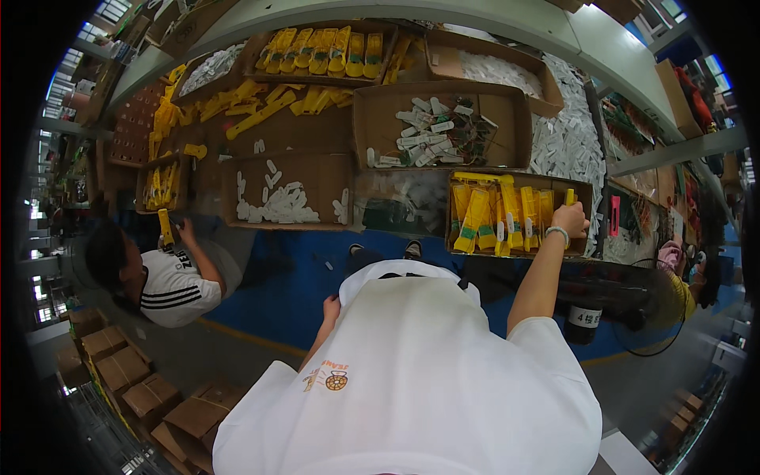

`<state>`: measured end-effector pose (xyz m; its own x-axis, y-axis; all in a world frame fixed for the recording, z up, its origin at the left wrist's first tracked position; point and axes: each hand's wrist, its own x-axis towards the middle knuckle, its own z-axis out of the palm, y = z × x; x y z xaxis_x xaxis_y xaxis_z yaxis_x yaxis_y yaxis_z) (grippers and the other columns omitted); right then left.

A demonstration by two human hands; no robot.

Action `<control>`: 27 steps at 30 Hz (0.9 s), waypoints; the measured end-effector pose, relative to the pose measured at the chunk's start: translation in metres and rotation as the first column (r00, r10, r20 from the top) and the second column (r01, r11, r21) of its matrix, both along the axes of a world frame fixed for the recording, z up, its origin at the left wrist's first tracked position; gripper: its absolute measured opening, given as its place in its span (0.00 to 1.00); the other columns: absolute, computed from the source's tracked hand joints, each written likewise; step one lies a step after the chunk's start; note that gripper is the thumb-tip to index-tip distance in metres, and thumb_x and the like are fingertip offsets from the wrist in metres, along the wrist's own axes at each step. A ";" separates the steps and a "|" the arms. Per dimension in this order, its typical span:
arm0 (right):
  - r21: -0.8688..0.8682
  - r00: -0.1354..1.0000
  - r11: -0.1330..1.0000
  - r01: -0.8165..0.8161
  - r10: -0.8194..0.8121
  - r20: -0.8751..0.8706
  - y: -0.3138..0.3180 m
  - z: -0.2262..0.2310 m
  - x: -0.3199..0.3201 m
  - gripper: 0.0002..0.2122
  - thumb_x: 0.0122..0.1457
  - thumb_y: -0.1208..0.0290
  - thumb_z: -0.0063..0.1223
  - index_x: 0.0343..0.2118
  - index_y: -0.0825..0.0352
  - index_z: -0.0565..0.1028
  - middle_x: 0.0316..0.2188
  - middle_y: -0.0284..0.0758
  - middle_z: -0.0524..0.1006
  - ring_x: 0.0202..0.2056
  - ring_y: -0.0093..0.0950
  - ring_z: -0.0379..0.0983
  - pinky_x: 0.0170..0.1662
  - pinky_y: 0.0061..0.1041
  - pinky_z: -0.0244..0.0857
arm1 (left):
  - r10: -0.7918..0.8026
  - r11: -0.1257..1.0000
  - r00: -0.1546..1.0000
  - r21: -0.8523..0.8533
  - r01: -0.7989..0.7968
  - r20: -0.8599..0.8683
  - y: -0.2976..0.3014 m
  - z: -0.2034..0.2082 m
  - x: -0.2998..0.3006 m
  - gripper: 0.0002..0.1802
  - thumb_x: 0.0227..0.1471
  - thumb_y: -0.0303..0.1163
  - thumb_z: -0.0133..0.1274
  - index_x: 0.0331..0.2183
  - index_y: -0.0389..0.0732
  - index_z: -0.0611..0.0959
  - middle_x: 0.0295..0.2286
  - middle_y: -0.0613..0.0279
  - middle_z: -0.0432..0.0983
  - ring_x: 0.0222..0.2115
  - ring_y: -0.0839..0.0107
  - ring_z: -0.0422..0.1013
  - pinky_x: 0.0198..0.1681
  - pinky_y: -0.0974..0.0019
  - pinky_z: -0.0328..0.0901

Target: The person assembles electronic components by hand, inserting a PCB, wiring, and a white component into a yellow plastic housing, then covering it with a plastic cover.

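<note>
My right hand (571,219) is closed at the right end of a cardboard box (584,244), with the tip of a yellow plastic piece (570,196) sticking up from its fingers. The rest of that piece is hidden by the hand. Several long yellow plastic parts (473,218) stand close together in the same box, some with green and white bits showing. Down beside my hip hangs my left hand (331,306), away from the bench. It is small in the view and its fingers are mostly hidden.
Behind lie a box of white pieces with wires (431,134), a tray of yellow parts (321,51) and a heap of white pieces (562,119). A box of white caps (285,202) stands left. Another person (178,277) works at left; a dark cylindrical machine (606,297) is right.
</note>
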<state>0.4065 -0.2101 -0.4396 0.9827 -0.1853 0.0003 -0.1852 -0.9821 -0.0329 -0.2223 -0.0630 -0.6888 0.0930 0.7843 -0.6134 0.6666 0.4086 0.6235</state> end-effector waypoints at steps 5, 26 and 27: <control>-0.032 0.994 0.997 -0.075 0.077 0.072 -0.013 -0.006 0.003 0.12 0.56 0.65 0.50 0.40 0.65 0.76 0.36 0.42 0.77 0.45 0.40 0.70 0.48 0.45 0.64 | 0.161 0.987 0.984 -0.028 -0.159 0.073 0.013 0.052 0.041 0.17 0.44 0.29 0.48 0.37 0.33 0.82 0.30 0.48 0.79 0.31 0.63 0.74 0.36 0.64 0.66; 0.406 0.631 0.502 -0.763 0.714 0.304 0.220 -0.030 -0.069 0.07 0.49 0.74 0.55 0.33 0.67 0.75 0.34 0.40 0.72 0.37 0.41 0.70 0.41 0.38 0.65 | 0.226 0.973 0.973 0.042 -0.228 0.053 -0.016 -0.001 -0.055 0.14 0.49 0.30 0.52 0.39 0.35 0.81 0.34 0.53 0.79 0.34 0.66 0.74 0.40 0.67 0.66; 0.400 0.658 0.537 -0.743 0.695 0.291 0.222 -0.032 -0.070 0.07 0.49 0.74 0.54 0.32 0.66 0.75 0.35 0.40 0.71 0.38 0.41 0.69 0.42 0.38 0.64 | 0.222 0.973 0.974 0.046 -0.224 0.053 -0.002 0.000 -0.056 0.14 0.49 0.30 0.52 0.39 0.35 0.81 0.34 0.53 0.79 0.34 0.66 0.74 0.40 0.67 0.66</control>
